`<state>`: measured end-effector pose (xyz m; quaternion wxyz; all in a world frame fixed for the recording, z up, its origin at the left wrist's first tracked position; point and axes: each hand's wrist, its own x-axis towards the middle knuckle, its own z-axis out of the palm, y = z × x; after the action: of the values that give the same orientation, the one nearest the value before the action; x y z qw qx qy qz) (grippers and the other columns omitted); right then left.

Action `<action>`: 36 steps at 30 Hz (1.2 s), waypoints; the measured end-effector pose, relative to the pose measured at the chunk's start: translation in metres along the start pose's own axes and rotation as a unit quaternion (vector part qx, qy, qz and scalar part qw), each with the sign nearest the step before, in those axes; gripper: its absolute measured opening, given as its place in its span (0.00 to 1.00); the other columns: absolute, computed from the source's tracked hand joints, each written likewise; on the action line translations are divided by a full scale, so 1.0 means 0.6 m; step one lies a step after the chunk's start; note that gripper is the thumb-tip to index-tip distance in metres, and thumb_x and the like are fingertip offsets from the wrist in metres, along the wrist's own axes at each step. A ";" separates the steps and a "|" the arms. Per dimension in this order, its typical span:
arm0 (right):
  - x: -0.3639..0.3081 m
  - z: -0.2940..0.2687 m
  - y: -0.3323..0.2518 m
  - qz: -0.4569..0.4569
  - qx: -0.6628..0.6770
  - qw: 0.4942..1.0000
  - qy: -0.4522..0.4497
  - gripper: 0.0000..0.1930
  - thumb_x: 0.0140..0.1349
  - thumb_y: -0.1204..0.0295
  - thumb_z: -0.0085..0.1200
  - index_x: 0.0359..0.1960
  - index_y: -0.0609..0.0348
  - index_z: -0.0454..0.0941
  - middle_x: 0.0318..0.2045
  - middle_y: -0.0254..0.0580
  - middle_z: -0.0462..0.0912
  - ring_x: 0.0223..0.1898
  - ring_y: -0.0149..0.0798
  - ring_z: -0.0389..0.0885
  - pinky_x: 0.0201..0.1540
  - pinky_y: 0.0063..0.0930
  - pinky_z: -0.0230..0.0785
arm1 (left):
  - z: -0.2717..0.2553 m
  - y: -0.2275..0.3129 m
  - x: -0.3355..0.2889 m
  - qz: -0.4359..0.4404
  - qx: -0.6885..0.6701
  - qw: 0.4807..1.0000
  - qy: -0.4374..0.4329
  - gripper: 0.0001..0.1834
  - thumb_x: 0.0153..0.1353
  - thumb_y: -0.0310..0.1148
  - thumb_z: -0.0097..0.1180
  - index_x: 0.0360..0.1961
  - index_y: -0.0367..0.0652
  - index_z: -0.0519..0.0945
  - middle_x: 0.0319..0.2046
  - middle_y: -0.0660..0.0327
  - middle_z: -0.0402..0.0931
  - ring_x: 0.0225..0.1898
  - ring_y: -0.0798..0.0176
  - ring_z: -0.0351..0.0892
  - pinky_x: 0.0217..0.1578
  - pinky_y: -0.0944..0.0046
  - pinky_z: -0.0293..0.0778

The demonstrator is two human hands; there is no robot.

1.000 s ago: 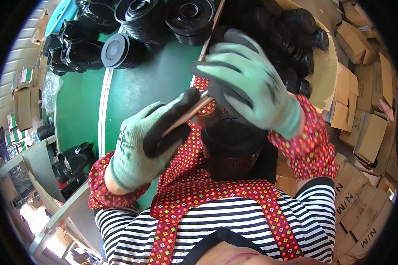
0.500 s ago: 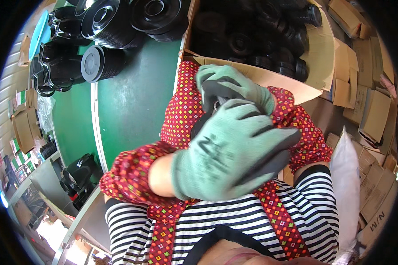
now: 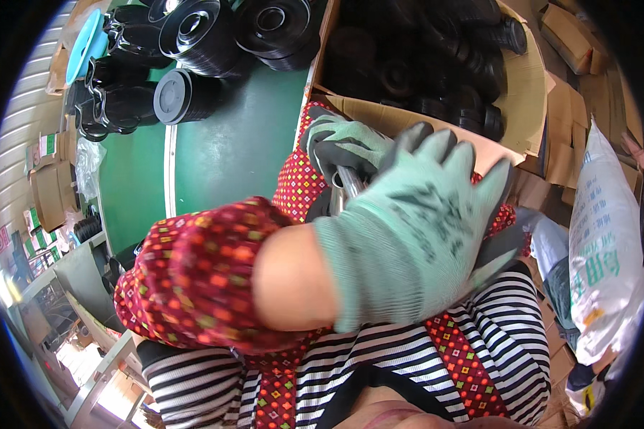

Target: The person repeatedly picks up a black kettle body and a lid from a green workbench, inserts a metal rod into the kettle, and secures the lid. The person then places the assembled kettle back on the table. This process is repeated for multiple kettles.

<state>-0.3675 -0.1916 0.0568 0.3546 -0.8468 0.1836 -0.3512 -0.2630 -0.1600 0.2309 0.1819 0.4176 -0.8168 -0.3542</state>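
My left hand (image 3: 418, 225), in a pale green knitted glove with dark grip areas, reaches across to the right in front of my body. Its fingers are spread apart and nothing shows in them. Beyond it, my right hand (image 3: 347, 146) wears a matching glove, its fingers curled around a shiny metal tube-like piece (image 3: 349, 182). The left hand hides the lower part of that piece and most of my right forearm. Red patterned cloth (image 3: 299, 179) lies beside the right hand.
A cardboard box (image 3: 408, 114) full of black round parts stands just beyond my hands. On the green table (image 3: 236, 143) are stacked black discs (image 3: 272, 21), black lids (image 3: 173, 96) and black jugs (image 3: 125, 107). A white sack (image 3: 608, 243) stands at the right, near flattened cartons (image 3: 565, 121).
My left hand has moved right and its fingers have spread, exposing more of the metal piece. My right hand stays nearly in place. The view has shifted, bringing the white sack further in.
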 end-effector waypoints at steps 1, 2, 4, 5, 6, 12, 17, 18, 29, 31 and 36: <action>0.009 0.025 0.006 -0.023 0.026 0.999 -0.035 0.21 0.66 0.65 0.63 0.59 0.58 0.78 0.56 0.48 0.78 0.60 0.53 0.75 0.64 0.47 0.67 | 0.032 -0.008 -0.023 -0.036 0.105 0.994 -0.015 0.37 0.70 0.55 0.54 0.65 0.30 0.75 0.53 0.37 0.78 0.60 0.34 0.73 0.67 0.35 0.62; 0.003 0.011 -0.009 0.002 -0.002 1.000 -0.029 0.21 0.66 0.65 0.62 0.58 0.57 0.79 0.55 0.47 0.78 0.59 0.53 0.76 0.64 0.47 0.67 | 0.026 -0.007 -0.021 -0.006 0.159 0.984 -0.076 0.37 0.70 0.56 0.52 0.65 0.31 0.76 0.55 0.38 0.77 0.63 0.35 0.70 0.69 0.30 0.57; 0.003 -0.002 -0.023 0.018 -0.038 0.999 -0.024 0.19 0.66 0.64 0.62 0.57 0.56 0.80 0.53 0.46 0.79 0.57 0.52 0.77 0.62 0.47 0.68 | 0.024 -0.003 -0.029 0.011 0.166 0.984 -0.071 0.36 0.71 0.55 0.52 0.68 0.35 0.75 0.63 0.35 0.72 0.70 0.32 0.65 0.72 0.27 0.52; 0.003 -0.004 -0.024 0.015 -0.050 0.998 -0.023 0.19 0.66 0.64 0.62 0.56 0.56 0.80 0.52 0.45 0.80 0.56 0.52 0.77 0.61 0.47 0.68 | 0.027 -0.003 -0.040 0.010 0.149 0.986 -0.075 0.36 0.71 0.54 0.52 0.69 0.36 0.75 0.66 0.34 0.70 0.73 0.31 0.63 0.73 0.27 0.50; 0.006 0.001 -0.023 0.011 -0.055 0.998 -0.022 0.18 0.66 0.63 0.61 0.55 0.55 0.80 0.51 0.45 0.80 0.55 0.51 0.77 0.60 0.48 0.68 | 0.016 -0.002 -0.046 -0.015 0.171 0.982 -0.083 0.37 0.72 0.54 0.52 0.72 0.38 0.72 0.70 0.33 0.66 0.75 0.30 0.60 0.74 0.26 0.48; 0.023 0.012 -0.024 0.014 -0.101 0.994 -0.048 0.15 0.66 0.61 0.59 0.51 0.52 0.83 0.45 0.41 0.84 0.49 0.50 0.80 0.54 0.49 0.70 | -0.024 -0.027 -0.104 -0.130 0.173 0.975 -0.058 0.50 0.62 0.43 0.67 0.80 0.37 0.57 0.74 0.29 0.55 0.75 0.24 0.56 0.73 0.32 0.58; 0.019 0.004 -0.050 0.043 -0.140 0.987 -0.062 0.13 0.68 0.59 0.57 0.41 0.53 0.86 0.39 0.42 0.84 0.45 0.49 0.80 0.52 0.50 0.67 | -0.037 -0.061 -0.136 -0.139 0.139 0.979 -0.055 0.47 0.65 0.33 0.63 0.78 0.27 0.54 0.71 0.28 0.61 0.72 0.22 0.61 0.72 0.37 0.63; 0.016 0.008 -0.057 0.091 -0.145 0.985 -0.017 0.13 0.69 0.59 0.56 0.37 0.54 0.86 0.35 0.43 0.83 0.44 0.48 0.80 0.51 0.49 0.66 | -0.039 -0.067 -0.142 -0.135 0.151 0.978 -0.049 0.44 0.67 0.32 0.62 0.78 0.26 0.55 0.69 0.28 0.63 0.70 0.25 0.65 0.71 0.41 0.66; 0.051 -0.061 -0.136 0.220 -0.251 0.933 -0.138 0.16 0.68 0.53 0.60 0.36 0.53 0.83 0.27 0.41 0.80 0.34 0.44 0.80 0.38 0.44 0.69 | -0.046 -0.186 -0.164 -0.116 0.024 0.986 -0.118 0.41 0.55 0.31 0.68 0.71 0.35 0.70 0.38 0.46 0.86 0.37 0.41 0.88 0.41 0.50 0.83; 0.052 -0.078 -0.152 0.236 -0.241 0.927 -0.165 0.14 0.65 0.57 0.63 0.41 0.53 0.82 0.33 0.43 0.80 0.37 0.49 0.80 0.41 0.47 0.70 | -0.028 -0.231 -0.169 -0.029 0.053 0.993 -0.100 0.39 0.55 0.37 0.71 0.68 0.39 0.73 0.38 0.51 0.86 0.36 0.46 0.88 0.39 0.52 0.84; 0.058 -0.100 -0.181 0.256 -0.309 0.889 -0.220 0.26 0.66 0.55 0.64 0.65 0.47 0.81 0.36 0.39 0.81 0.38 0.42 0.81 0.44 0.40 0.73 | -0.014 -0.276 -0.139 0.022 0.012 0.993 -0.113 0.22 0.63 0.41 0.64 0.54 0.39 0.82 0.37 0.49 0.86 0.35 0.41 0.87 0.39 0.50 0.82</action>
<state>-0.3801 -0.1653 0.1825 0.1842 -0.8928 0.4104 0.0217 -0.1174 -0.1624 0.1155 0.0910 0.3584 -0.8455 -0.3852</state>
